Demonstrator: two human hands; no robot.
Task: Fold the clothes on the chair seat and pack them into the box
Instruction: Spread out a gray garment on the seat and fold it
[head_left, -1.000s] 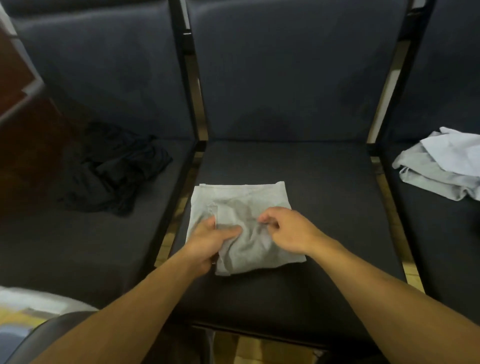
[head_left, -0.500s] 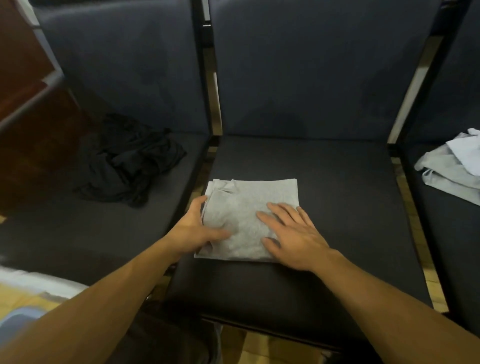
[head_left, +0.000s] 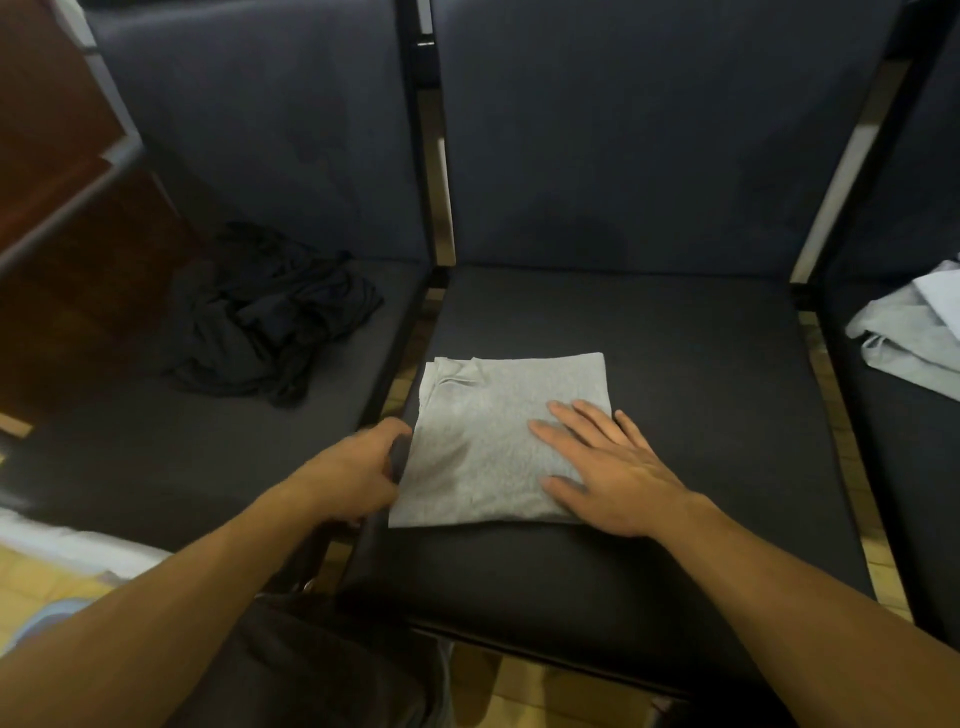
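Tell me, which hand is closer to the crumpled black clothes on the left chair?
Left. The left hand sits at the folded grey cloth's left edge, nearest the crumpled black clothes. The right hand lies flat on the cloth's right side, farther away.

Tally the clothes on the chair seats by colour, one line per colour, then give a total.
Grey, folded flat on the middle seat under the right hand: 1, the folded grey garment
Black, crumpled on the left seat: 1, the black heap
Light grey and pale, loose on the right seat: 1 pile; the number of pieces in it cannot be told
Total: 3 heaps or pieces
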